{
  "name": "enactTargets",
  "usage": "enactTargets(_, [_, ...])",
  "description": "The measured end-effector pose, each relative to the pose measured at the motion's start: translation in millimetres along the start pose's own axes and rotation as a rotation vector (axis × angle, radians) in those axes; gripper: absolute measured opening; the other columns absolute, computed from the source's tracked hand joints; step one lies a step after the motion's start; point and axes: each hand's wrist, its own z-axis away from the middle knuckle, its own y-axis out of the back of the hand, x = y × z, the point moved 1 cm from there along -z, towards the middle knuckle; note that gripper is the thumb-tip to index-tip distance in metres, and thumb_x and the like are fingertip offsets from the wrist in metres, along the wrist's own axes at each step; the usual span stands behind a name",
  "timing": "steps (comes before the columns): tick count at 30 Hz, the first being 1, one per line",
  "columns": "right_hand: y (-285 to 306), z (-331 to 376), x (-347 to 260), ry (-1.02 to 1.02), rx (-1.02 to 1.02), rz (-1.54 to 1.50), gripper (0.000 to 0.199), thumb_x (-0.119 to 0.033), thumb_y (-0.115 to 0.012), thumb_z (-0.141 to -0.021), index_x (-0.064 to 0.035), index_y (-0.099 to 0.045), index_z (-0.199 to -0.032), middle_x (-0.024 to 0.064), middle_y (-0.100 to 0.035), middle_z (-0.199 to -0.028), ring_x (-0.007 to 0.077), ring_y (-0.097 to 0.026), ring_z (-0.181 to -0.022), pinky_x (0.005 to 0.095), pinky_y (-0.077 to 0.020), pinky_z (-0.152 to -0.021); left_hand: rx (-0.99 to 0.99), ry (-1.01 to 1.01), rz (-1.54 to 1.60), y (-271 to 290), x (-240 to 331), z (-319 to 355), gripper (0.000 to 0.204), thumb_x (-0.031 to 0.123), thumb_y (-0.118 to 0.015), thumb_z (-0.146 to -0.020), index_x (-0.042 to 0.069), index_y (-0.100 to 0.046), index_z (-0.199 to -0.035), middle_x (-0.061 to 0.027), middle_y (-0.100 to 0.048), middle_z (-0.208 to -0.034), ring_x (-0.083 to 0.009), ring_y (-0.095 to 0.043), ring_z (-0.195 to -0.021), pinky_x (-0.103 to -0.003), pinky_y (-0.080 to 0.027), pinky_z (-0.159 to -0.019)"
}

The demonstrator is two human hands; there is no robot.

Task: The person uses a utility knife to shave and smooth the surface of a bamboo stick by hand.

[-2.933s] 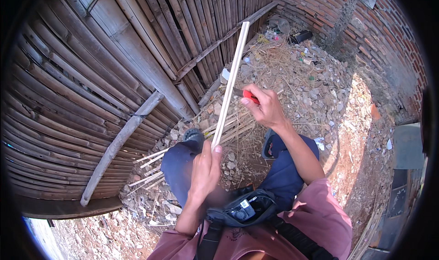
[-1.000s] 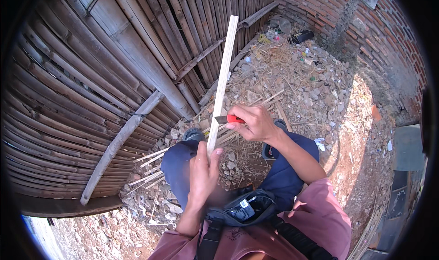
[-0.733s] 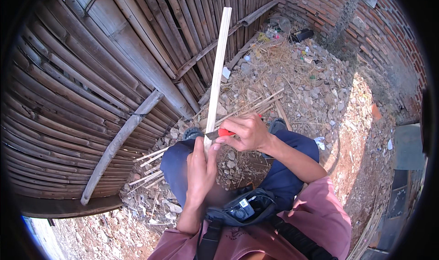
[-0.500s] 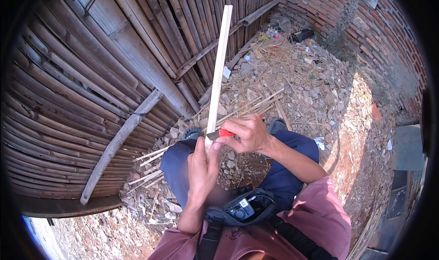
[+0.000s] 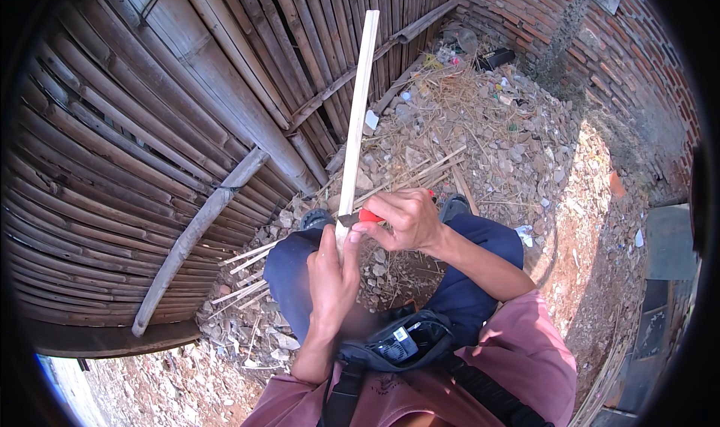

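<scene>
A long pale strip, which looks like split bamboo (image 5: 357,119), stands nearly upright before me and leans slightly right at its top. My left hand (image 5: 332,277) is closed round its lower end, thumb along the side. Closed on the red handle of a knife (image 5: 369,215) is my right hand (image 5: 409,218). The short dark blade (image 5: 349,221) lies against the strip just above my left thumb. My right thumb is close to the left thumb tip. Part of the handle is hidden inside my right fingers.
Thin cut strips (image 5: 244,292) lie left of my leg, and more strips (image 5: 435,170) lie beyond my feet. A bamboo wall (image 5: 97,179) rises at the left, a brick wall (image 5: 645,74) at the far right. Stones and litter cover the ground (image 5: 517,157). An open pouch (image 5: 405,344) sits at my waist.
The bamboo strip's top has shifted very slightly left and down. The knife blade has turned a little on it; both hands keep their grip and have hardly moved.
</scene>
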Motion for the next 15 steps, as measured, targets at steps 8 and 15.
enactTargets(8, [3.0, -3.6, -1.6, -0.016, 0.013, 0.002, 0.034, -0.040, -0.080, -0.096, -0.0095, -0.067, -0.086, 0.0044, -0.065, -0.067, 0.0249, -0.068, -0.055, 0.0386, -0.0518, -0.050, 0.004, 0.006, -0.037, -0.8, -0.6, -0.4, 0.028, 0.023, -0.063, -0.111, -0.002, -0.057, -0.100, -0.0212, -0.059, -0.060, -0.0419, -0.065, -0.054, -0.046, -0.043, -0.050])
enactTargets(15, [8.6, -10.2, 9.9, -0.083, 0.072, 0.018, 0.033, -0.033, -0.082, -0.093, -0.0087, -0.066, -0.079, 0.0049, -0.066, -0.066, 0.0259, -0.066, -0.052, 0.0379, -0.0472, -0.048, -0.010, 0.016, -0.068, -3.3, -1.3, 2.6, 0.029, 0.024, -0.062, -0.111, -0.001, -0.055, -0.099, -0.0217, -0.056, -0.057, -0.0436, -0.064, -0.052, -0.048, -0.041, -0.048])
